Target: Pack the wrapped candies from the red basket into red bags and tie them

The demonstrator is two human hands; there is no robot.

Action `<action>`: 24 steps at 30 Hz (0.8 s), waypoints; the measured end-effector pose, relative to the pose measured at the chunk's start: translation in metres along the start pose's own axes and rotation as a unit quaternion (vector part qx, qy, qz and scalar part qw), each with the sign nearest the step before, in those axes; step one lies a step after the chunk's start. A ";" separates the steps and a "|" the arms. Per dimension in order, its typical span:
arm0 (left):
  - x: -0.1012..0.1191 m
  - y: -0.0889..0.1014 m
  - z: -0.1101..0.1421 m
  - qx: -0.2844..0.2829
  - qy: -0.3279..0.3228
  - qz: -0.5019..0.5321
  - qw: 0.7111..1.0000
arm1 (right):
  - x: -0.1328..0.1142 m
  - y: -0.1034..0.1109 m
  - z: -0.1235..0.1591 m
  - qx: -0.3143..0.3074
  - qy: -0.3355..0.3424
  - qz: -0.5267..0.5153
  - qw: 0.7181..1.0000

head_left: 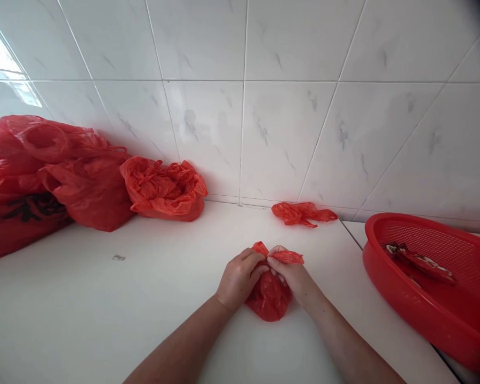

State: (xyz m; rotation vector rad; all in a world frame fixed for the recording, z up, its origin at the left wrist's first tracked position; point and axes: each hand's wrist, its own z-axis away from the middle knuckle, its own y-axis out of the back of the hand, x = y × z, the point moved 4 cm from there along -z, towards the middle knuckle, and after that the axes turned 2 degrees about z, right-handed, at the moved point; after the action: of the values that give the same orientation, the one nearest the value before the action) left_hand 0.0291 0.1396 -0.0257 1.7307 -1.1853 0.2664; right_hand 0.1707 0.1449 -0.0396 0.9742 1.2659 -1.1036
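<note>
A small red plastic bag (270, 298) rests on the white table in front of me, its lower part rounded out by something inside that I cannot make out. My left hand (240, 273) pinches the gathered top of the bag from the left. From the right, my right hand (290, 271) grips the same top, with a loose end of the plastic sticking out past the thumb and fingers. Both hands nearly touch each other above the bulge.
Full red bags (92, 186) crowd the left along the tiled wall. Beside them stands an open red bag (166, 194) of crumpled plastic. A crumpled red bag (300, 213) lies by the wall. A red plastic basket (404, 306) holding a few items is at right.
</note>
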 end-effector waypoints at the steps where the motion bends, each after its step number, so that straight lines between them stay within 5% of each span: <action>1: -0.002 0.000 0.000 0.002 0.015 0.008 1.000 | 0.000 0.000 0.000 -0.005 0.004 0.000 1.000; 11: -0.006 -0.002 0.000 0.024 0.059 0.105 0.992 | -0.004 -0.004 -0.001 -0.035 -0.015 -0.096 0.995; 24: -0.002 -0.002 -0.002 0.015 0.078 0.186 0.979 | 0.006 -0.001 -0.005 -0.030 -0.005 -0.102 0.994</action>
State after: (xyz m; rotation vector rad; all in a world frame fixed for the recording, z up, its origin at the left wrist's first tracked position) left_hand 0.0304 0.1419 -0.0272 1.4732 -1.3880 0.6358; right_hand 0.1683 0.1487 -0.0457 0.8061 1.4067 -1.2174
